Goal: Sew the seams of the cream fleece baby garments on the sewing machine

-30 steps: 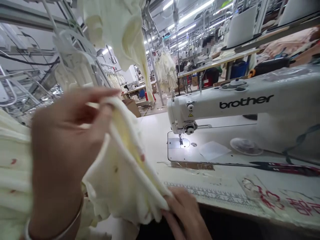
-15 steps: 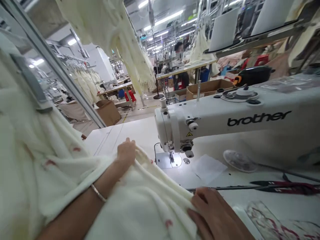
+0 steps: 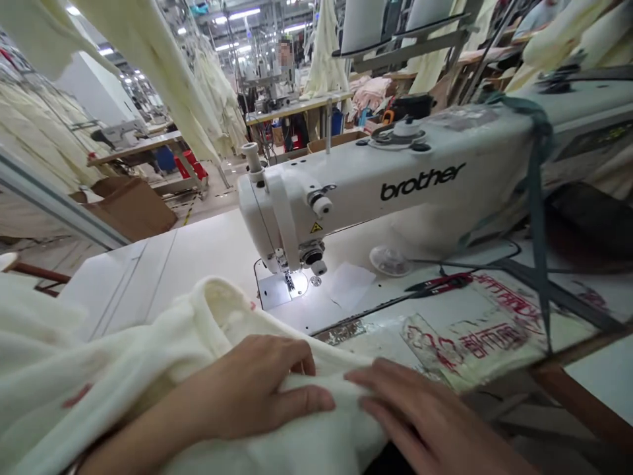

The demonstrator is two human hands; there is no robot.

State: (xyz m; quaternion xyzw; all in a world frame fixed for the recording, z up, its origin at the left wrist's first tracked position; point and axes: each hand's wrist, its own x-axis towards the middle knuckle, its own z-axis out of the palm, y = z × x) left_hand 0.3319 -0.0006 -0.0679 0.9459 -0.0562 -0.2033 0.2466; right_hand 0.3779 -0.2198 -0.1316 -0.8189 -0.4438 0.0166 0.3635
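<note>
A cream-coloured fabric piece (image 3: 222, 336) with a few reddish marks lies bunched across the near side of the table and over my lap. My left hand (image 3: 262, 389) grips it, fingers curled over a fold and the thumb stretched out on top. Close by on the right, my right hand (image 3: 425, 415) pinches the fabric's edge; part of its fingers is hidden. Beyond both hands stands a white sewing machine (image 3: 420, 191), its lamp shining on the presser foot (image 3: 289, 282) and needle plate (image 3: 271, 293). The fabric stays on the near side of that foot.
Red-and-black thread snips (image 3: 440, 285), a clear plastic disc (image 3: 390, 261) and a white paper scrap (image 3: 353, 285) lie right of the needle. Thread cones (image 3: 363, 26) stand above the machine. A cardboard box (image 3: 131, 208) sits on the floor at left. Cream garments (image 3: 143, 59) hang overhead; a person works farther back.
My left hand has come back from the fabric's far edge and is now beside my right hand. The fabric lies lower, and the view has turned rightward.
</note>
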